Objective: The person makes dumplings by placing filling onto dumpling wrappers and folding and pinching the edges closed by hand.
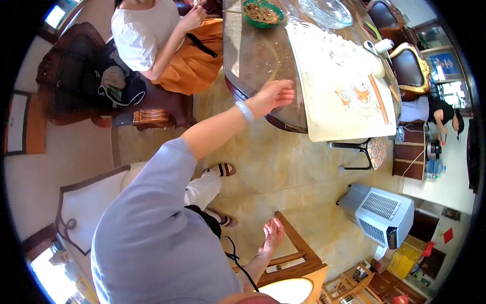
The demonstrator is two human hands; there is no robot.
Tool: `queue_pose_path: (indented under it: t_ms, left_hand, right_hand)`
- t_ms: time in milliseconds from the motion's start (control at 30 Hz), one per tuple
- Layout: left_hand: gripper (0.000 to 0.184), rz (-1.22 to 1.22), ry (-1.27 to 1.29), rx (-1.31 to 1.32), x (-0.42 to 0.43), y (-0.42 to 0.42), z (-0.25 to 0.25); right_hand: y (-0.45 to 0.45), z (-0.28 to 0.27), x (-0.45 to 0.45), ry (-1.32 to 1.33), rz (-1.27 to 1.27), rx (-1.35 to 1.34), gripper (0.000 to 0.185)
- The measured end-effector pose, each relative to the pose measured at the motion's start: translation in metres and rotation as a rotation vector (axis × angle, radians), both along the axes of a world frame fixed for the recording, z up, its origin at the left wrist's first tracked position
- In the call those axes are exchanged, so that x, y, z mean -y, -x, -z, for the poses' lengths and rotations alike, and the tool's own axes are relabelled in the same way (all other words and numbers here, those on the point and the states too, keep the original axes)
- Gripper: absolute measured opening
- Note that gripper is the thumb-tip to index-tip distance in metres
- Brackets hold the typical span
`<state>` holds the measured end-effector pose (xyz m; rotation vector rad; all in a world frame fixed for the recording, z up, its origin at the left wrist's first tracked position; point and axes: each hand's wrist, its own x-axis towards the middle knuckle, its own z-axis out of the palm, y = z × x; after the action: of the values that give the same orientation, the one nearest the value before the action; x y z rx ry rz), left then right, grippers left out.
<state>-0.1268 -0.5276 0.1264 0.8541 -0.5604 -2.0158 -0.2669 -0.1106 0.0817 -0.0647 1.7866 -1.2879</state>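
Note:
My left hand (276,97), with a pale bangle (245,112) on its wrist, hovers by the edge of the dark table (253,63). Its fingers are loosely bent, and nothing shows in them. Close to its right lies a cream pastry mat (319,109) with printed figures. On the mat are a wooden rolling pin (378,99), a pale dough lump (372,66) and several small dough pieces (329,45). Lower down, my right hand (273,234) is held palm up near a wooden chair (298,245), fingers half curled and apart, with nothing visible in it.
A green bowl of chopped filling (263,13) and a clear bowl (326,11) stand at the table's far end. Beside them sits a person in a white top (139,38). A stool (375,152), an air cooler (382,213) and another person (440,111) are to the right.

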Motion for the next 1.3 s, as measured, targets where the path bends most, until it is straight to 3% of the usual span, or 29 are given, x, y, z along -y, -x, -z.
queue_pose_path:
  t_ms: [67, 167, 200, 300, 433, 500, 633, 800, 1000, 1100, 1300]
  left_hand:
    - [0.034, -0.003, 0.089, 0.143, 0.013, 0.011, 0.015]
    - [0.044, 0.047, 0.450, 0.755, 0.014, 0.023, 0.002]
    - [0.054, 0.027, 0.547, 0.873, 0.015, 0.030, 0.004]
    - [0.058, 0.011, 0.780, 1.152, 0.017, 0.056, 0.007]
    - [0.055, 0.160, 0.834, 1.044, 0.043, 0.099, 0.019]
    - [0.049, 0.132, 0.842, 1.091, 0.062, 0.123, 0.017]
    - [0.033, 0.017, 0.949, 1.183, 0.133, 0.184, 0.058]
    - [0.030, 0.065, 1.202, 1.630, 0.191, 0.240, 0.074]
    - [0.054, 0.307, 0.918, 1.774, 0.191, 0.271, 0.044]
    - [0.052, 0.451, 0.761, 1.711, 0.187, 0.270, 0.029]
    - [0.048, 0.367, 0.770, 1.756, 0.189, 0.264, 0.044]
  right_hand:
    - [0.005, -0.002, -0.006, -0.043, 0.000, 0.000, 0.024]
    - [0.010, 0.002, -0.010, -0.042, 0.019, -0.001, 0.024]
    - [0.012, 0.004, -0.010, -0.018, 0.031, -0.008, 0.025]
    - [0.020, 0.009, -0.002, -0.007, -0.002, -0.005, 0.024]
    - [0.017, -0.009, 0.024, -0.102, -0.071, -0.092, 0.027]
    - [0.020, -0.005, 0.017, -0.061, -0.060, -0.092, 0.029]
    - [0.020, -0.005, -0.017, -0.076, -0.009, -0.147, 0.033]
    - [0.014, -0.009, -0.052, -0.268, 0.112, -0.108, 0.028]
    - [0.003, -0.005, -0.068, -0.305, 0.200, -0.097, 0.029]
    - [0.004, -0.007, -0.063, -0.296, 0.140, -0.143, 0.027]
    - [0.020, -0.009, -0.053, -0.354, 0.024, -0.293, 0.031]
